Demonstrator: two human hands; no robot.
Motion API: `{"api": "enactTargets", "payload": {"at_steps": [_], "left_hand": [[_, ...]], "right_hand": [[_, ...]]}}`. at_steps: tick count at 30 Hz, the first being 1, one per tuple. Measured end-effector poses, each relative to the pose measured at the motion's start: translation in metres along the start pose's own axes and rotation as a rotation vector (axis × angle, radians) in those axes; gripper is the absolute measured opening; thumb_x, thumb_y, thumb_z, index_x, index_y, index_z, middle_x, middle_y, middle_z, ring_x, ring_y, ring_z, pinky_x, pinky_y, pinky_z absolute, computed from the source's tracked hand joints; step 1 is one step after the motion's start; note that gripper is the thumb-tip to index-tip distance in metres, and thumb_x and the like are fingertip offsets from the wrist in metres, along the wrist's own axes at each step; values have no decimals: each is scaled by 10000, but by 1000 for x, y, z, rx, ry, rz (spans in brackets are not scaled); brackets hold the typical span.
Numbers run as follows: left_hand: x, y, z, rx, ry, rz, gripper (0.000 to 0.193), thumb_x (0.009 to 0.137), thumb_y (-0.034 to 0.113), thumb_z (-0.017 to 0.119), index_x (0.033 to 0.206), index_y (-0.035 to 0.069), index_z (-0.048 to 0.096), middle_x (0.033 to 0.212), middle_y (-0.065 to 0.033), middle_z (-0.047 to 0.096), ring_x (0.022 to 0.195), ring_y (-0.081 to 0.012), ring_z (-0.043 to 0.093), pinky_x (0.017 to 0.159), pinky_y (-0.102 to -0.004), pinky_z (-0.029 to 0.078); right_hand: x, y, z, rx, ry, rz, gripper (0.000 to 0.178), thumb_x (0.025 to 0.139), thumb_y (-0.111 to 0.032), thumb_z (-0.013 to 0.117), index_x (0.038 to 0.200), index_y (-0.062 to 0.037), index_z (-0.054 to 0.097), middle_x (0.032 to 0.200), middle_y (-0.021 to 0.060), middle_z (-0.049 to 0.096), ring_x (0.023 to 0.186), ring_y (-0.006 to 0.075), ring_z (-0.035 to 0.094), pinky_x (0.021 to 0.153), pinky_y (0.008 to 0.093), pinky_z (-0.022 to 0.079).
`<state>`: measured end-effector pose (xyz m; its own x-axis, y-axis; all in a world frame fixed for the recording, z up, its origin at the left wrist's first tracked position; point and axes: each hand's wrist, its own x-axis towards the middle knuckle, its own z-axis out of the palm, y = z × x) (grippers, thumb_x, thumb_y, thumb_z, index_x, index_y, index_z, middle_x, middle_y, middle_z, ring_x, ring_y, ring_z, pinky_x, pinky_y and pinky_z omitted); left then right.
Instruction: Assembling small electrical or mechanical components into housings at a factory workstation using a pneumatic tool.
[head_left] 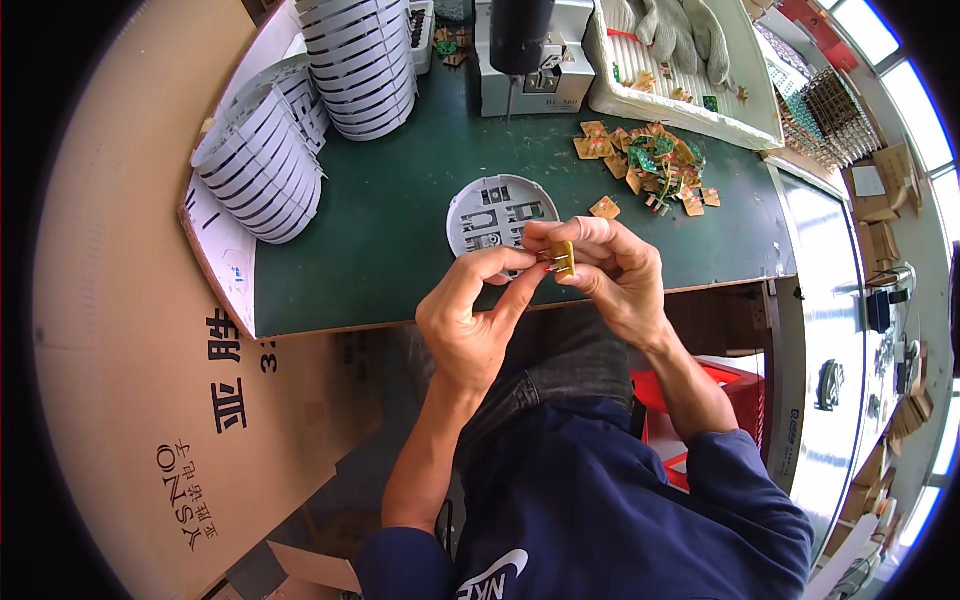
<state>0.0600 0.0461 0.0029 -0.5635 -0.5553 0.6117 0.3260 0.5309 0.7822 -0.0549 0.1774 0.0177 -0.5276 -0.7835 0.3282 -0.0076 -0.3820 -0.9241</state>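
My right hand (625, 280) pinches a small yellow-brown circuit board (566, 257) between thumb and fingers, holding it on edge above the table's front. Metal pins stick out from the board's left side. My left hand (468, 318) is closed in a pinch right beside those pins. A speck of red shows at its fingertips, but what they grip is too small to make out. Behind both hands, a round grey plastic housing (468, 212) with slots and raised parts lies on the green table (390, 270); the fingers hide part of its near side.
Circuit boards lie in a loose pile (655, 165) at the right. Stacks of grey round housings (362, 75) stand at the left. A grey machine (560, 85) with a black column is at the back, next to a white foam tray (690, 125) holding gloves. Cardboard (130, 330) borders the left.
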Motion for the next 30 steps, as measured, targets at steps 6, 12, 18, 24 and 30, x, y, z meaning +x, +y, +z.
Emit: {"api": "enactTargets", "payload": {"at_steps": [6,12,18,24,30], "left_hand": [[3,-1,-1,56,-25,62,246,791,-1,850,973,48,692,920,-36,750,774,-170,702,648,-287,557],[4,-3,2,61,-1,95,255,786,-21,841,975,55,687,935,-33,741,769,-172,697,647,-295,561],[11,-1,-9,95,-54,-126,305,785,53,867,1040,36,701,956,-43,740,808,-205,702,720,-329,575],[26,-10,-20,501,-231,2,1030,695,537,893,1441,-24,457,1488,-255,422,1350,-420,440,1113,-516,400],[19,-24,-4,506,-252,-32,1006,680,423,937,1440,-34,463,1476,-241,469,1346,-416,461,1110,-502,429]], "right_hand": [[-1,4,3,-47,26,-12,365,951,10,680,1295,46,564,1346,216,649,1235,288,652,1093,447,514],[-4,10,10,20,112,7,361,960,-8,681,1294,55,559,1331,209,656,1230,288,655,1091,440,515],[11,-6,-4,-248,69,89,336,968,-26,671,1290,60,621,1287,142,687,1166,226,680,1051,374,527],[67,-17,-15,-1028,-99,-154,323,916,-55,702,1234,-8,677,1147,151,729,1048,305,716,909,371,581],[85,5,-9,-1208,-263,-190,302,881,-67,716,1170,14,678,1138,194,690,1002,384,692,848,416,591]]}}
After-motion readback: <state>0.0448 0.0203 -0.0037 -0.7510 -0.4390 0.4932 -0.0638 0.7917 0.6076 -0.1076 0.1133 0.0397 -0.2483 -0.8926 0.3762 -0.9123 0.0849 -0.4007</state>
